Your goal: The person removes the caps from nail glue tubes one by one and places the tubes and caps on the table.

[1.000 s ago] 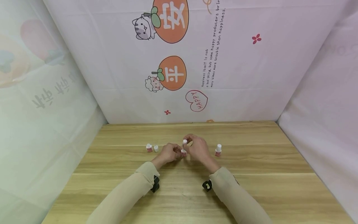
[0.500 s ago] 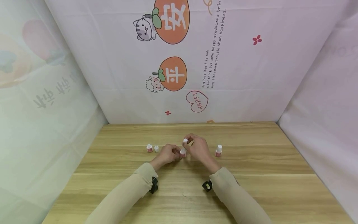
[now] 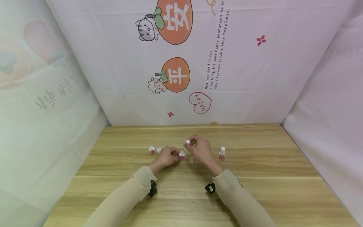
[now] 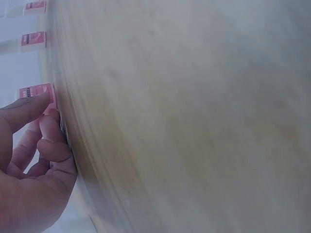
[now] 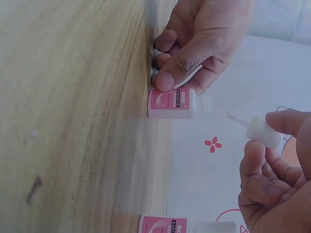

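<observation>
In the head view my left hand (image 3: 167,156) pinches a small open nail glue bottle (image 3: 182,156) between thumb and fingers. The bottle, white with a pink label, stands upright on the wooden table. Just above and right of it, my right hand (image 3: 202,150) pinches the white brush cap (image 3: 188,142). The right wrist view shows the cap's thin brush (image 5: 236,119) pulled clear of the bottle's neck (image 5: 203,103), its tip close to the opening. The left thumb covers part of the label in the left wrist view.
Left of my hands stands another open bottle (image 3: 152,150), with its white brush cap (image 3: 158,151) beside it, near my left knuckles. A capped bottle (image 3: 222,153) stands to the right. Printed white cloth (image 3: 235,94) walls in the wooden table (image 3: 181,201).
The brush has come out of the bottle. My left hand has moved slightly left with the bottle, away from the cap; my right hand has barely moved.
</observation>
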Action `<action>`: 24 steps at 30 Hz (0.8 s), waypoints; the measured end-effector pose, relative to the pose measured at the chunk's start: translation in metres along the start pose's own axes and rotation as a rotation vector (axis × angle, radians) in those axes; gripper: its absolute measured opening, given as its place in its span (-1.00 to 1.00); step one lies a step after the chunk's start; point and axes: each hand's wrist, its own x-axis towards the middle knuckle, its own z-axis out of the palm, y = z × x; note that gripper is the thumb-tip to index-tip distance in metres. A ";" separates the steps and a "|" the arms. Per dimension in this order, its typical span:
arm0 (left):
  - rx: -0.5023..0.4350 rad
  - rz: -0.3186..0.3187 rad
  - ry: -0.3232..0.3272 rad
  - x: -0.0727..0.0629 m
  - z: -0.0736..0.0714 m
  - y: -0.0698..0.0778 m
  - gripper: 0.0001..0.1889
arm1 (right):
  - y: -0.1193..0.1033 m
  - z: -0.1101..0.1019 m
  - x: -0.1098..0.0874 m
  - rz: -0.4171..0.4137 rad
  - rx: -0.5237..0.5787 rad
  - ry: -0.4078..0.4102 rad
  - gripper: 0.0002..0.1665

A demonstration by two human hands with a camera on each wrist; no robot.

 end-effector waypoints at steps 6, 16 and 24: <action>-0.022 -0.011 0.006 -0.004 -0.004 -0.002 -0.76 | 0.001 0.001 0.000 0.000 0.008 0.004 -0.79; -0.048 -0.029 0.008 -0.012 -0.011 -0.006 -0.84 | 0.004 0.002 -0.001 -0.020 -0.022 -0.006 -0.77; -0.047 -0.027 0.022 -0.016 -0.015 -0.011 -0.87 | 0.002 0.005 -0.001 -0.017 -0.007 -0.033 -0.84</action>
